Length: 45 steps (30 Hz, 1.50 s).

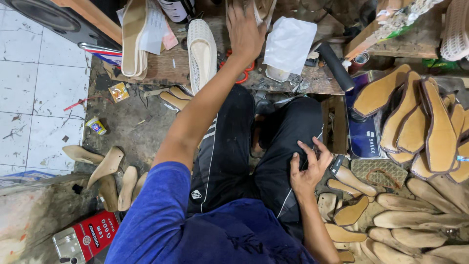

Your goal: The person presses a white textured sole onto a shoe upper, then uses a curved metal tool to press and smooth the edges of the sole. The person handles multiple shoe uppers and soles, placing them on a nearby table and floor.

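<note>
A single camera, worn on the person's head, looks steeply down over the seated body. The blue sleeve and dark trousers (244, 146) fill the lower middle of the frame, very near the lens. The low wooden workbench (166, 68) lies across the top edge, farther off, with the left hand (244, 29) reaching up to it. The tiled floor (39, 88) runs down the left side and a heap of insoles (420, 122) fills the right. There is no second view.
</note>
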Each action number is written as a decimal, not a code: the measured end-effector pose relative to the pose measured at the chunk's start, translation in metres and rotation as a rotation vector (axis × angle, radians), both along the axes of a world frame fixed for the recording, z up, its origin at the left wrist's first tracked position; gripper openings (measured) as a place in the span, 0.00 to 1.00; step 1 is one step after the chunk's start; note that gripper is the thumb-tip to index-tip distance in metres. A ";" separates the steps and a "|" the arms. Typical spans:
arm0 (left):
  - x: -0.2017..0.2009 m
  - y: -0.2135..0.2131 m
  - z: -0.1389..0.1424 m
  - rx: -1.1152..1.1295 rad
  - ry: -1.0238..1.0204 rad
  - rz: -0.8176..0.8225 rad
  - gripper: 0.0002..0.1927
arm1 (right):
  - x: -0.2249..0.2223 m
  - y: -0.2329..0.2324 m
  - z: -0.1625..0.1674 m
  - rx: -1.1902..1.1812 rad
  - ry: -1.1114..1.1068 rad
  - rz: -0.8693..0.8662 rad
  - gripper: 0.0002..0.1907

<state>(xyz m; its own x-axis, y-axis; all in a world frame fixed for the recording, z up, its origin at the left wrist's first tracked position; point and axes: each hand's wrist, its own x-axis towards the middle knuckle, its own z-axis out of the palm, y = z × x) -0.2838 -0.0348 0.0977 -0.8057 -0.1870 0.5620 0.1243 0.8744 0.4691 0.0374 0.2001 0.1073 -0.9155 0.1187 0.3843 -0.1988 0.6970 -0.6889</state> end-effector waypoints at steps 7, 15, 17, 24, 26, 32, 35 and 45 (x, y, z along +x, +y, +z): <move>-0.023 0.002 0.010 -0.193 -0.119 0.103 0.35 | -0.001 0.001 0.000 -0.016 -0.008 -0.010 0.17; 0.018 -0.028 0.005 0.025 -0.018 -0.114 0.31 | 0.000 0.007 0.001 -0.014 -0.015 -0.006 0.17; 0.045 -0.034 0.005 0.077 0.039 -0.200 0.39 | 0.001 0.007 -0.001 -0.013 -0.005 -0.011 0.18; 0.168 -0.053 0.025 0.205 0.040 -0.237 0.38 | 0.007 0.006 -0.006 -0.046 0.026 0.005 0.16; 0.199 -0.060 0.038 0.237 0.021 -0.217 0.38 | 0.007 0.004 -0.002 -0.045 0.032 0.001 0.16; 0.275 -0.100 0.075 0.942 -0.283 -0.471 0.25 | 0.016 -0.010 0.035 0.107 0.034 0.039 0.34; 0.304 -0.110 0.075 1.139 -0.579 -0.569 0.20 | 0.026 -0.017 0.060 0.281 0.244 0.240 0.44; 0.336 -0.025 -0.053 1.873 -1.057 -0.705 0.35 | 0.086 -0.007 0.013 -1.094 -0.572 0.320 0.33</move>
<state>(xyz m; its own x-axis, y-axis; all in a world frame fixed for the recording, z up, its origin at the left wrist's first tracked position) 0.0517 -0.0595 0.0442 -0.7554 0.5321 -0.3823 -0.6507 -0.5409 0.5329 0.1235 0.1930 0.1207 -0.9637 -0.1335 -0.2314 0.2623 -0.3102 -0.9137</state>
